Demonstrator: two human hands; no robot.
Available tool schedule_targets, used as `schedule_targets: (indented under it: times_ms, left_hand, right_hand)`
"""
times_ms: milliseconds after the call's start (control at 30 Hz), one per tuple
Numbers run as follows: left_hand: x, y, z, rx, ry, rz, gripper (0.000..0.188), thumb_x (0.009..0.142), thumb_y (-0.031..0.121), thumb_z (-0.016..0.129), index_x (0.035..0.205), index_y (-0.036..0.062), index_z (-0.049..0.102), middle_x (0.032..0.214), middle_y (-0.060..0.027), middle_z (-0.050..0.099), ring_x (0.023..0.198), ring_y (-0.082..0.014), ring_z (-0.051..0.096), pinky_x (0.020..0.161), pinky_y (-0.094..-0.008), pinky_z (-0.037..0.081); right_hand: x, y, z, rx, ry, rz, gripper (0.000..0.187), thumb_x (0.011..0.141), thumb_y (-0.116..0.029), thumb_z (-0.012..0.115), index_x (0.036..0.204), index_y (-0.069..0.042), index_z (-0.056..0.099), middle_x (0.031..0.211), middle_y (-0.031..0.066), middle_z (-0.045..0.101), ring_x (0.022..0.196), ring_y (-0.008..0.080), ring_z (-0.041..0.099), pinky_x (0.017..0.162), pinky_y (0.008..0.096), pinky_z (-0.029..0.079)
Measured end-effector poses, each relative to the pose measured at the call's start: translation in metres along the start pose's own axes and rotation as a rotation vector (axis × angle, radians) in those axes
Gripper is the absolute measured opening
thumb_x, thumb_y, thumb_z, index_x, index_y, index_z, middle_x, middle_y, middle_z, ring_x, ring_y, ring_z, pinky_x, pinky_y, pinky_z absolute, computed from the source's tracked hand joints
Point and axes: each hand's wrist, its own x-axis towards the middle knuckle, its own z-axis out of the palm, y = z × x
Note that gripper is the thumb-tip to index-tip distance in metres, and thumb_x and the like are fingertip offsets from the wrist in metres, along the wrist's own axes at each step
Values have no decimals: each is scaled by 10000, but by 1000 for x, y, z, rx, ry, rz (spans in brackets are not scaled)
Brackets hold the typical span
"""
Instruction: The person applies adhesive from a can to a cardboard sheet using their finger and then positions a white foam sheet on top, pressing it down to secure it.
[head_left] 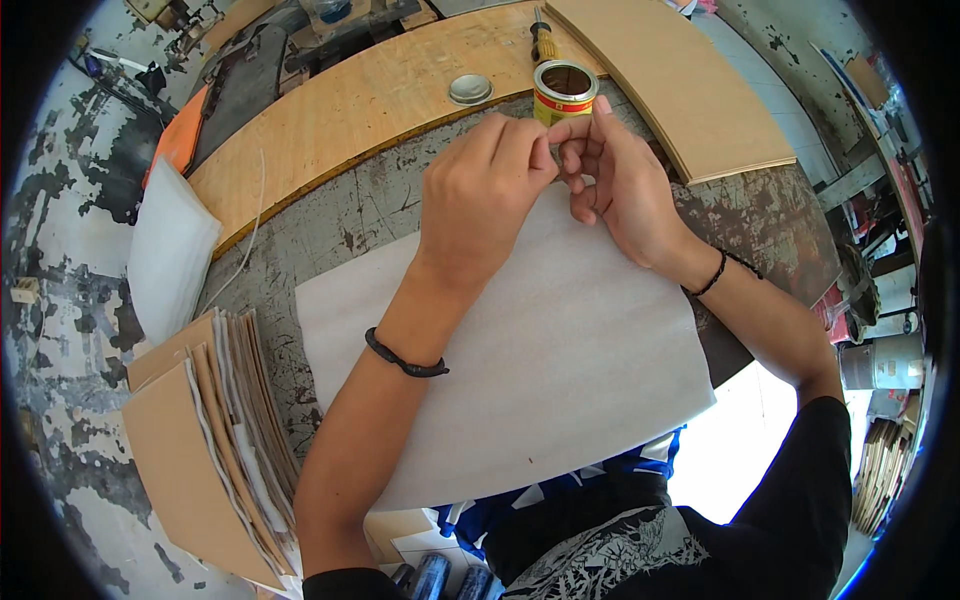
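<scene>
My left hand (485, 185) is closed in a pinch above the white foam sheet (520, 370); whatever its fingertips hold, if anything, is hidden. Close against it is my right hand (630, 190), palm turned inward, thumb raised and fingers loosely bent and apart. Its index fingertip meets the fingers of the left hand. Just beyond both hands stands an open can (565, 88) with a yellow and red label and dark brown contents. The round metal lid (471, 89) lies to the left of the can. Under my forearms the foam sheet covers much of the worn table (370, 215).
A screwdriver-like tool (543, 42) with a yellow handle lies behind the can. Brown boards (690, 90) are stacked at far right. At left are a stack of brown sheets (205, 440) and a white foam bundle (170, 250). A curved wooden board (330, 130) lines the far side.
</scene>
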Motion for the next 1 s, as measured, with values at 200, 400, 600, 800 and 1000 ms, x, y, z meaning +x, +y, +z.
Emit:
schedule_targets:
  times_ms: [200, 400, 600, 800, 1000]
  left_hand:
    - [-2, 4, 4, -266, 43, -403, 132, 855, 53, 719, 973, 13, 674, 821, -51, 701, 671, -92, 630, 603, -264, 503]
    - [-2, -2, 4, -374, 61, -586, 139, 935, 95, 643, 1018, -16, 659, 823, -37, 685, 683, -83, 620, 600, -250, 487]
    - [-3, -17, 2, -734, 89, -762, 170, 971, 143, 576, 969, -9, 653, 690, -18, 632, 656, -72, 596, 598, -245, 479]
    - [-3, -10, 2, -876, -124, -659, 138, 950, 121, 624, 984, -5, 670, 754, -32, 655, 698, -71, 599, 626, -237, 488]
    - [0, -4, 3, -671, -19, -449, 101, 893, 73, 712, 964, 1, 699, 840, -66, 697, 713, -111, 628, 624, -259, 492]
  right_hand:
    - [-2, 0, 2, -77, -56, -46, 661, 1068, -534, 285, 1129, 11, 652, 782, 10, 472, 695, 93, 472, 479, 246, 435]
    - [-2, 1, 1, -58, -44, -29, 666, 1068, -534, 277, 1099, 10, 661, 776, 1, 472, 700, 90, 469, 481, 243, 430]
    - [0, -1, 1, -1, -31, -8, 639, 1069, -525, 278, 1059, -9, 654, 767, -13, 475, 693, 89, 460, 489, 250, 407]
    - [0, 2, -2, 33, -35, 14, 628, 1068, -529, 278, 1023, -25, 649, 768, -18, 475, 687, 91, 456, 493, 252, 392]
    - [2, -1, -2, 27, -39, 14, 639, 1067, -529, 278, 1048, -17, 659, 776, -14, 475, 686, 90, 459, 489, 247, 397]
